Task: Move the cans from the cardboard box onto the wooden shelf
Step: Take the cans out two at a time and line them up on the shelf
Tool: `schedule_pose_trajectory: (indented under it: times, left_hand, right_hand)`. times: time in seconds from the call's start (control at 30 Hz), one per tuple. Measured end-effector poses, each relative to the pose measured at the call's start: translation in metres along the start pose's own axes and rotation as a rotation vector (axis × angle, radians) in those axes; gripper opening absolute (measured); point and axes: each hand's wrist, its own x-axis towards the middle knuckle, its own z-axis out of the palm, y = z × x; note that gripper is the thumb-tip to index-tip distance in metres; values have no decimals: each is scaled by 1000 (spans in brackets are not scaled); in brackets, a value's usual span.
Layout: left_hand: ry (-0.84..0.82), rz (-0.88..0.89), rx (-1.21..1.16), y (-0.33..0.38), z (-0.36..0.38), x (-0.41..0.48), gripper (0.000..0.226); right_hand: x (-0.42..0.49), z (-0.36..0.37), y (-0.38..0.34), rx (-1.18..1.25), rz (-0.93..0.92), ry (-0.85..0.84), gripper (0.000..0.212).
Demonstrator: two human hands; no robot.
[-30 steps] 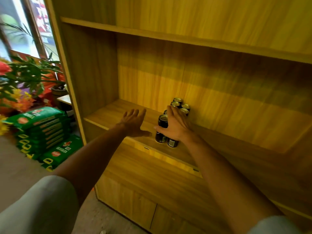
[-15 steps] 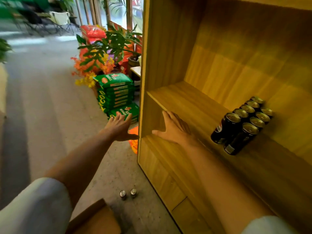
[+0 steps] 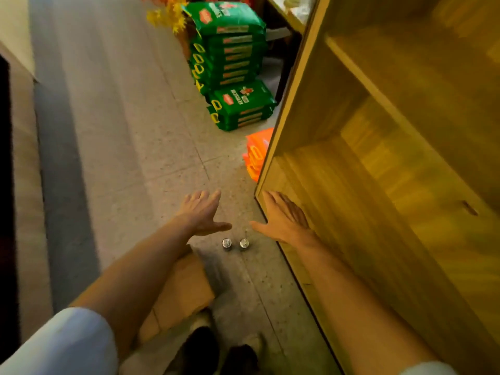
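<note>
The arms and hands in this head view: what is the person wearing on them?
Both forearms are bare. The left hand and right hand wear no gloves, and no watch, ring or bracelet shows. Short pale sleeves, white to light grey, cover the upper arms at the lower corners of the picture: the left sleeve and the right sleeve.

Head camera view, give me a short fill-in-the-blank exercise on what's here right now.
1. ___ cans stand on the floor.
2. The left hand and right hand hold ___.
3. The stacked bags beyond the cans are ___.
4. The cardboard box lies under the ___ forearm.

Missing: two; nothing; green; left
</note>
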Motion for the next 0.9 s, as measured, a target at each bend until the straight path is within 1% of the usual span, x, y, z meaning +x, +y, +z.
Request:
schedule_pose_trajectory:
  times: [0.2,0.3,0.37,0.47,0.53,0.6,0.77,0.83,0.9]
  left_hand:
    - [-66,-3,-71,-33,145,75,95]
    - [-81,-12,-131,-46,230,116,91]
    - [-101,-25,-159,-53,287,144,93]
    - [-113,-48,-233,-61,370,185,97]
    - [-115,-73,-285,-66,418,211,100]
    - [-100,-110,-330,-72,457,236,103]
    - [-48,-241,-542,-89,531,288,122]
    - [-26,-300,-639,-94,553,303,123]
    - [5,-332,-734,-95,570,315,118]
  right_hand:
    - [61,157,22,26,36,-110,103]
    - [88,247,40,31,39,-122,97]
    - [105,308,53,44,51,-141,95]
    - [134,397,75,57,84,-184,104]
    - [153,452,89,63,108,-197,105]
    - [170,498,103,79,134,-197,105]
    - [212,583,127,222,252,-184,114]
    - [229,609,131,335,292,-139,113]
    - [242,630,131,483,324,-61,106]
